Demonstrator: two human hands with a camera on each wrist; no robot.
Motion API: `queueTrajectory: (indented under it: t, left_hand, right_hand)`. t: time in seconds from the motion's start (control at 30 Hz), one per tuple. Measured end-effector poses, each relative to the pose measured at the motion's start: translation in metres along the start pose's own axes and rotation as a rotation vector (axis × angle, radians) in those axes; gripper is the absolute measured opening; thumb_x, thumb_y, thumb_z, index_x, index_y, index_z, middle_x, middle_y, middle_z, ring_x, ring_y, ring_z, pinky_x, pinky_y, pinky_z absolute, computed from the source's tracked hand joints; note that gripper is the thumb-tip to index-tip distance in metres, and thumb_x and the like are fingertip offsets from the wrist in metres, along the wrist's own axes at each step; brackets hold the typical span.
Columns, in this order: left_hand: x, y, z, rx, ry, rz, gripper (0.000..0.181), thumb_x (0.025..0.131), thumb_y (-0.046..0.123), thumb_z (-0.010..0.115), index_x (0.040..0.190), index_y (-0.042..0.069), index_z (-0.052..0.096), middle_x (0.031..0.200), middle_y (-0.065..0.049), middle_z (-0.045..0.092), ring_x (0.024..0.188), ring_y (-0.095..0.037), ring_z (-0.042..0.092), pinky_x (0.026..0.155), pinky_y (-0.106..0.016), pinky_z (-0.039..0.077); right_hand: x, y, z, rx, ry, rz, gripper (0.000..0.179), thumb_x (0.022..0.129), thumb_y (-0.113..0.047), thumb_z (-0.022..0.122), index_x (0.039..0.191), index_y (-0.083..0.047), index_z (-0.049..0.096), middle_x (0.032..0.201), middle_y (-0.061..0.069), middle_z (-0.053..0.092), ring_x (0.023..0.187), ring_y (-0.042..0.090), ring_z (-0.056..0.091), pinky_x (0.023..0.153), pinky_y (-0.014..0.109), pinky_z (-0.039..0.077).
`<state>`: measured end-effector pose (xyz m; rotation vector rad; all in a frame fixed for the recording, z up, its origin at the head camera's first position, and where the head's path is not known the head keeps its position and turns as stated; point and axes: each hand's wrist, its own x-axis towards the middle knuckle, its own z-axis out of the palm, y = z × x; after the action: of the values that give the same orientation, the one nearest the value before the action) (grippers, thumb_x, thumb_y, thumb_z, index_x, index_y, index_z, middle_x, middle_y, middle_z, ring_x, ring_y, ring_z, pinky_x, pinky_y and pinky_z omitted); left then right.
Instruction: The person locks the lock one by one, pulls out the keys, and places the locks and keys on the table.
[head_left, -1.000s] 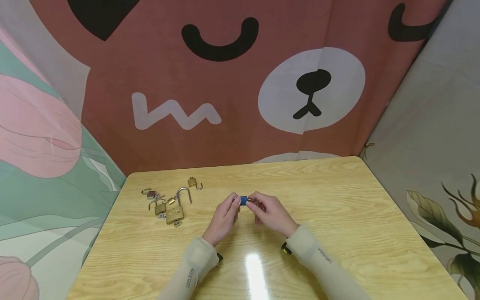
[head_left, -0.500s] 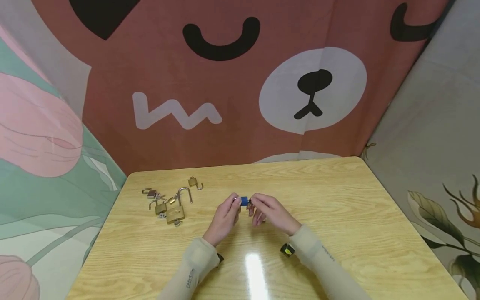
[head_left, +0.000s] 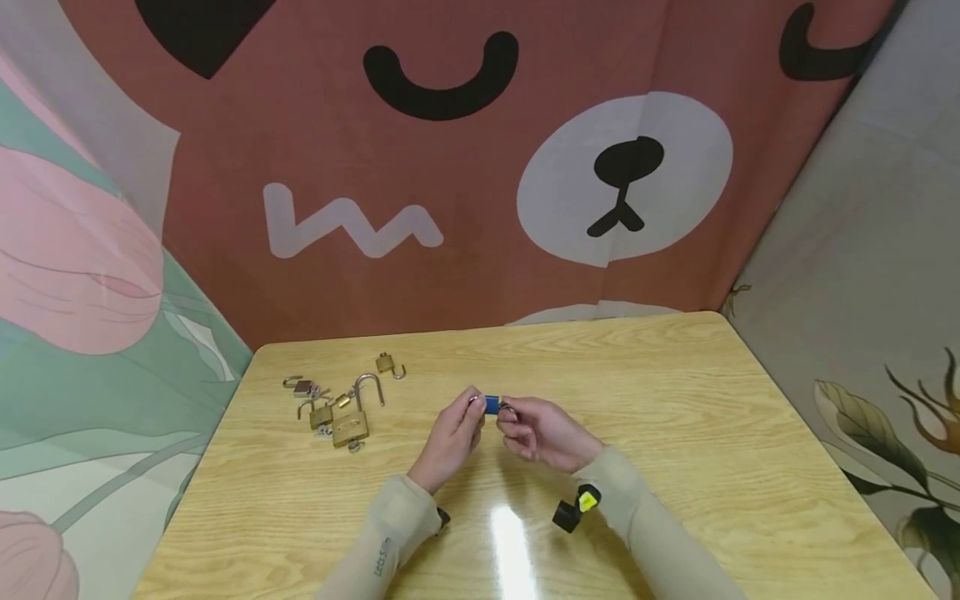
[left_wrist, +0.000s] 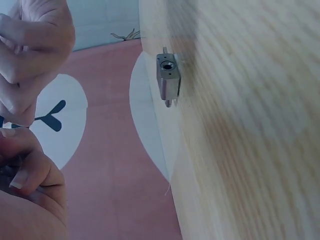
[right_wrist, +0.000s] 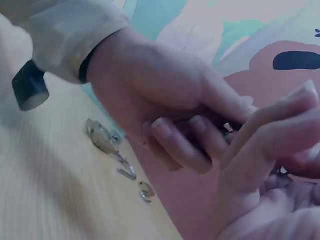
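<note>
A small blue padlock (head_left: 492,405) is held up over the table between both hands. My left hand (head_left: 450,437) grips its shackle end with thumb and fingers. At the other end, my right hand (head_left: 547,433) pinches something small with a metal ring (head_left: 510,410), likely a key; the fingers cover most of it. In the right wrist view the left hand (right_wrist: 160,90) has its fingers curled, and the right hand (right_wrist: 260,165) overlaps it, hiding the padlock. The left wrist view shows a metal block with a round hole (left_wrist: 169,77) standing on the table.
Several brass padlocks with raised shackles lie at the left of the wooden table (head_left: 675,400), including a large one (head_left: 350,429) and a small one (head_left: 385,363). Keys (head_left: 324,432) lie among them. A printed cloth (head_left: 480,283) hangs behind the table's back edge.
My right hand has turned at the wrist, its palm side and wrist camera swinging more into view. The ring shows now at its fingertips. My left hand has stayed nearly still.
</note>
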<state>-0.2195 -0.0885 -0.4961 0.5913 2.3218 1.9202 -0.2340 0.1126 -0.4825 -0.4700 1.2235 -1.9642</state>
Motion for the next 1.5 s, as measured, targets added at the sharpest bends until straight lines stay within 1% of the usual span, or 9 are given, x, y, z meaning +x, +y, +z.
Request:
queueTrajectory:
  t: [0.23,0.5,0.63,0.77,0.83,1.03,1.13,1.3,1.5]
  left_hand:
    - [0.001,0.004,0.001,0.014,0.008,0.035,0.036,0.114,0.037,0.036,0.093,0.010,0.049,0.063,0.002,0.038,0.048,-0.007,0.034,0.046,-0.020,0.031]
    - [0.001,0.003,0.004,0.028,-0.001,0.023,0.036,0.116,0.032,0.031,0.094,0.007,0.045,0.063,0.001,0.038,0.049,-0.006,0.034,0.046,-0.020,0.031]
    - [0.001,0.000,0.007,-0.017,0.045,-0.013,0.039,0.115,0.033,0.031,0.094,0.003,0.044,0.065,-0.001,0.037,0.050,-0.007,0.033,0.048,-0.019,0.030]
    - [0.000,-0.003,0.007,-0.038,0.086,-0.023,0.040,0.115,0.035,0.032,0.095,0.002,0.044,0.068,-0.001,0.037,0.052,-0.007,0.034,0.050,-0.019,0.031]
    - [0.000,-0.003,0.004,-0.051,0.105,-0.021,0.040,0.115,0.036,0.032,0.096,0.003,0.044,0.069,-0.001,0.037,0.054,-0.008,0.034,0.051,-0.019,0.032]
    - [0.000,0.001,-0.017,-0.144,0.211,-0.020,0.039,0.115,0.033,0.032,0.093,0.002,0.039,0.071,-0.003,0.032,0.054,-0.008,0.028,0.051,-0.019,0.028]
    - [0.001,0.004,-0.020,-0.144,0.189,0.007,0.040,0.115,0.035,0.032,0.093,0.002,0.039,0.070,-0.003,0.032,0.053,-0.008,0.029,0.051,-0.019,0.028]
    - [-0.001,0.005,-0.016,-0.134,0.137,0.002,0.041,0.115,0.036,0.031,0.094,0.002,0.040,0.070,-0.002,0.033,0.053,-0.008,0.032,0.051,-0.019,0.030]
    - [-0.002,0.002,-0.014,-0.109,0.164,-0.026,0.041,0.115,0.036,0.032,0.093,0.003,0.041,0.070,-0.003,0.034,0.054,-0.008,0.032,0.051,-0.019,0.030]
  right_hand:
    - [0.002,-0.001,0.006,-0.081,0.075,-0.013,0.040,0.114,-0.044,0.033,0.087,-0.017,0.045,0.067,-0.009,0.034,0.049,0.004,0.042,0.047,0.016,0.033]
    - [0.003,0.002,0.010,-0.169,0.157,-0.026,0.044,0.114,-0.046,0.030,0.086,-0.015,0.042,0.067,-0.008,0.036,0.048,0.004,0.041,0.045,0.018,0.032]
    - [0.008,0.003,0.015,-0.285,0.241,-0.086,0.047,0.114,-0.047,0.028,0.086,-0.012,0.043,0.067,-0.004,0.038,0.050,0.007,0.044,0.045,0.019,0.036]
    - [0.009,0.006,0.015,-0.521,0.303,-0.170,0.049,0.115,-0.040,0.030,0.088,-0.002,0.046,0.065,0.001,0.045,0.048,0.012,0.051,0.045,0.026,0.046]
    - [0.005,0.004,0.009,-0.582,0.315,-0.214,0.049,0.115,-0.036,0.032,0.088,0.002,0.045,0.064,0.003,0.049,0.048,0.013,0.054,0.045,0.029,0.049]
    - [-0.015,-0.012,-0.020,-0.576,0.387,-0.317,0.046,0.115,-0.028,0.035,0.082,0.003,0.040,0.063,0.008,0.044,0.047,0.016,0.052,0.044,0.038,0.049]
    - [-0.015,-0.017,-0.021,-0.615,0.373,-0.292,0.043,0.114,-0.029,0.040,0.087,0.003,0.050,0.066,0.011,0.047,0.050,0.017,0.054,0.047,0.038,0.051]
    - [-0.009,-0.012,-0.019,-0.732,0.377,-0.216,0.030,0.111,-0.025,0.052,0.105,-0.004,0.074,0.074,0.023,0.061,0.060,0.020,0.059,0.055,0.041,0.058]
    - [-0.004,-0.001,-0.025,-0.875,0.402,-0.201,0.020,0.104,-0.024,0.064,0.112,-0.014,0.079,0.094,0.021,0.074,0.078,0.030,0.069,0.070,0.043,0.063]
